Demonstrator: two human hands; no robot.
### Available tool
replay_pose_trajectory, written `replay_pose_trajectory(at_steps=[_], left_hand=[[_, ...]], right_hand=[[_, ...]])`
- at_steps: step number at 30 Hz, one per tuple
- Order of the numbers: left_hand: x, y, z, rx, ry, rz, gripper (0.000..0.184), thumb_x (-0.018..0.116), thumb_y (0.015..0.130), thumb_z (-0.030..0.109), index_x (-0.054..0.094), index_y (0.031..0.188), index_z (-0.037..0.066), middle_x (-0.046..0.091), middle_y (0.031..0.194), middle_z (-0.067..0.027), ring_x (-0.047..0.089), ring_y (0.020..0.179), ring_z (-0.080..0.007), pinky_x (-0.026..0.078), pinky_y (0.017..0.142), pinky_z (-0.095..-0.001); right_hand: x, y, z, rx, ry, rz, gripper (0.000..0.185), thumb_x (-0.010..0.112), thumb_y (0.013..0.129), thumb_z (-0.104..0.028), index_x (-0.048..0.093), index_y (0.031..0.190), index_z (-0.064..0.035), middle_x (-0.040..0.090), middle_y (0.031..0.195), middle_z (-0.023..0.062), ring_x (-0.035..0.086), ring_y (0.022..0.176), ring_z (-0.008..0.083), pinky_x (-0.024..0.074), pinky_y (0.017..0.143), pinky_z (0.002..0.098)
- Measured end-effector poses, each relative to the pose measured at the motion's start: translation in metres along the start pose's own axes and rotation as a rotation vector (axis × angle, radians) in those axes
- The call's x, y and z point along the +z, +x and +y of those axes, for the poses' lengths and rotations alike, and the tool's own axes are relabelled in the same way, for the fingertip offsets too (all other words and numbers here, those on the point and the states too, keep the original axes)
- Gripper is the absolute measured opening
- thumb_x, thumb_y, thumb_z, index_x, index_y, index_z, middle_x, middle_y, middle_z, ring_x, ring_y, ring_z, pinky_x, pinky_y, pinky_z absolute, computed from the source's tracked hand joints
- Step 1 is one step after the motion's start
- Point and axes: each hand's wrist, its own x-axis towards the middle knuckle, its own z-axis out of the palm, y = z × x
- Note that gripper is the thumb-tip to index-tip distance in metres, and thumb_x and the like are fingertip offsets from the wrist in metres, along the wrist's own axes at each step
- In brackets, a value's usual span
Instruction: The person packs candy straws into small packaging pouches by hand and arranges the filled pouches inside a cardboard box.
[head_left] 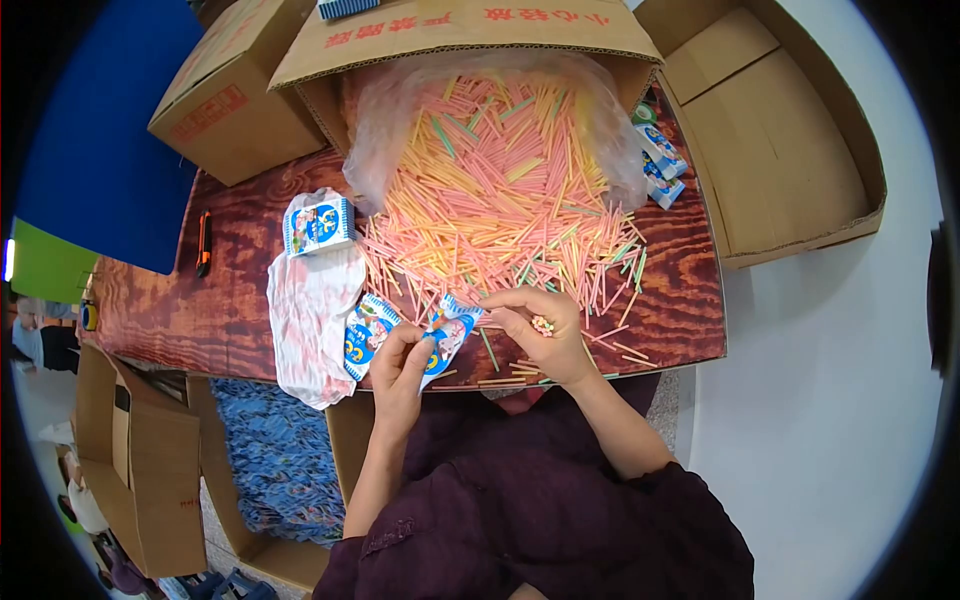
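My left hand (400, 372) is closed on a small blue-and-white printed packet (452, 338) and holds it tilted above the table's front edge. In my right hand (548, 340) a bundle of thin pastel sticks (542, 325) is gripped end-on, with only the tips showing. Its thumb and index finger reach the packet's upper right edge; whether they pinch it I cannot tell. Another blue-and-white packet (368, 335) lies just left of my left hand, on a white cloth (312, 325). A large heap of pink, yellow and green sticks (500, 180) spreads beyond both hands.
The heap spills from a plastic-lined carton (460, 35). A small printed box (320, 225) sits on the cloth, with an orange-black box cutter (204, 245) farther left. Small packs (662, 165) lie right. An open carton of blue packets (275, 460) stands below; another carton (780, 130) stands right.
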Motion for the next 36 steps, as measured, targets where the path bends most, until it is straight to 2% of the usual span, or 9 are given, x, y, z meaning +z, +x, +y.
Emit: replay_pose_trajectory(at_steps=[7,10,14,16,22,29,31,34,36], left_hand=[[0.003,0.008,0.006,0.317,0.534,-0.102,0.008,0.060,0.084,-0.006,0.061,0.092,-0.003,0.062,0.082,-0.0091,0.059,0.073,-0.0150,0.045,0.065,-0.0258],[0.008,0.007,0.004,0.400,0.547,-0.065,0.009,0.061,0.083,-0.006,0.063,0.091,-0.004,0.064,0.086,-0.0128,0.061,0.077,-0.0214,0.046,0.068,-0.0285],[0.019,0.007,0.003,0.487,0.510,-0.082,0.008,0.061,0.083,-0.006,0.063,0.090,-0.004,0.065,0.088,-0.0131,0.062,0.081,-0.0242,0.047,0.071,-0.0312],[0.022,0.007,0.004,0.496,0.491,-0.094,0.009,0.061,0.083,-0.005,0.064,0.090,-0.003,0.065,0.089,-0.0138,0.062,0.083,-0.0263,0.047,0.072,-0.0329],[0.023,0.004,0.004,0.419,0.481,-0.103,0.009,0.063,0.082,-0.004,0.065,0.091,-0.004,0.064,0.090,-0.0129,0.061,0.082,-0.0238,0.048,0.071,-0.0310],[0.028,0.000,-0.003,0.408,0.386,0.006,0.010,0.063,0.084,-0.004,0.065,0.093,-0.004,0.064,0.091,-0.0131,0.062,0.081,-0.0204,0.048,0.068,-0.0283],[0.029,0.000,0.002,0.459,0.338,0.039,0.012,0.062,0.084,-0.005,0.066,0.095,-0.004,0.064,0.093,-0.0127,0.062,0.082,-0.0208,0.048,0.071,-0.0285],[0.025,0.001,0.001,0.418,0.290,0.073,0.014,0.062,0.084,-0.006,0.066,0.097,-0.003,0.064,0.095,-0.0122,0.062,0.084,-0.0209,0.049,0.073,-0.0288],[0.023,0.003,0.002,0.427,0.276,0.112,0.014,0.062,0.083,-0.007,0.066,0.096,-0.002,0.064,0.095,-0.0120,0.062,0.085,-0.0207,0.049,0.075,-0.0288]], right_hand=[[-0.010,0.010,0.002,-0.095,-0.039,0.071,0.018,0.058,0.094,-0.013,0.069,0.099,0.0009,0.063,0.071,0.0018,0.055,0.062,0.0075,0.0433,0.058,0.0221],[-0.022,0.024,-0.003,0.109,0.841,-0.035,0.043,0.041,0.102,-0.038,0.064,0.107,-0.0018,0.037,0.050,-0.0024,0.043,0.053,0.0114,0.0382,0.055,0.0271],[-0.014,0.041,-0.019,0.067,0.986,-0.035,0.048,0.035,0.103,-0.038,0.064,0.107,0.0000,0.051,0.054,0.0018,0.057,0.064,0.0163,0.0459,0.071,0.0325],[-0.006,0.043,-0.028,0.117,0.763,0.037,0.056,0.033,0.103,-0.044,0.064,0.106,0.0029,0.066,0.069,0.0100,0.066,0.081,0.0242,0.0462,0.088,0.0391],[0.005,0.041,-0.021,0.124,0.720,-0.157,0.060,0.037,0.100,-0.047,0.065,0.104,0.0055,0.069,0.097,0.0214,0.067,0.096,0.0286,0.0440,0.098,0.0419],[0.018,0.030,-0.016,0.257,0.660,-0.308,0.048,0.053,0.095,-0.040,0.062,0.114,0.0038,0.063,0.119,0.0198,0.060,0.112,0.0272,0.0413,0.102,0.0400],[0.018,0.031,-0.034,0.030,0.201,-0.517,0.054,0.066,0.086,-0.034,0.055,0.126,0.0009,0.056,0.130,0.0150,0.050,0.124,0.0240,0.0402,0.101,0.0384],[0.004,0.036,-0.051,0.086,0.039,-0.373,0.066,0.074,0.079,-0.030,0.049,0.133,-0.0007,0.050,0.136,0.0119,0.041,0.132,0.0206,0.0382,0.102,0.0358],[0.000,0.035,-0.066,0.013,-0.053,-0.257,0.055,0.074,0.080,-0.025,0.054,0.126,-0.0025,0.058,0.119,0.0096,0.054,0.112,0.0176,0.0450,0.089,0.0312]])
